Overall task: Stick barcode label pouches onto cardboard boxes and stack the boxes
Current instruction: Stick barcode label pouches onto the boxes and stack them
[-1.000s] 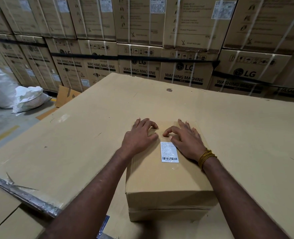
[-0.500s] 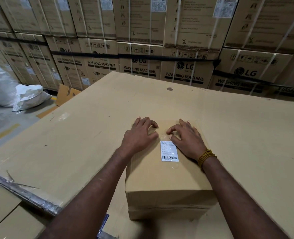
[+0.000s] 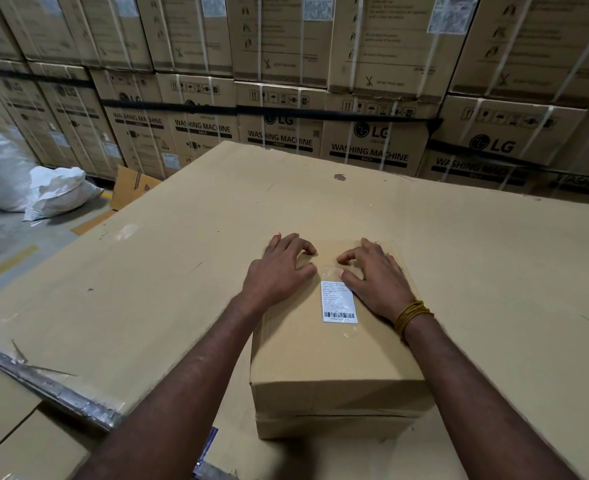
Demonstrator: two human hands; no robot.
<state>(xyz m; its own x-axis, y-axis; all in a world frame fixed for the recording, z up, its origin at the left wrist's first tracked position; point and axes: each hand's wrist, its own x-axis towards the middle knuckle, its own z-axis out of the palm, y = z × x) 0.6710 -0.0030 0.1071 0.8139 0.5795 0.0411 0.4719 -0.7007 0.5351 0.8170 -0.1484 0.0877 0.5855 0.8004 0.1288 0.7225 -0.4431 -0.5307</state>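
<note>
While both hands are pressing down on the box (image 3: 334, 358), the frame is reading as follows, left to right. White sacks (image 3: 19, 181) are lying on the floor at 9 o'clock, well apart from the work. Next, the big cardboard sheet (image 3: 168, 271) is serving as the work surface, its taped edge running toward 7 o'clock. The left hand (image 3: 279, 271) is resting flat on the box top at its 11 o'clock corner, fingers (image 3: 303, 247) curled, gripping nothing. The label pouch (image 3: 338, 301) is lying stuck on the box top, between the hands, barcode end toward 6 o'clock. The right hand (image 3: 378, 282) is pressing beside the pouch, thumb touching its upper edge, grasping nothing; a yellow wristband (image 3: 411, 315) is sitting on that wrist. Stacked cartons (image 3: 372, 133) are filling the background from 10 to 2 o'clock.
</note>
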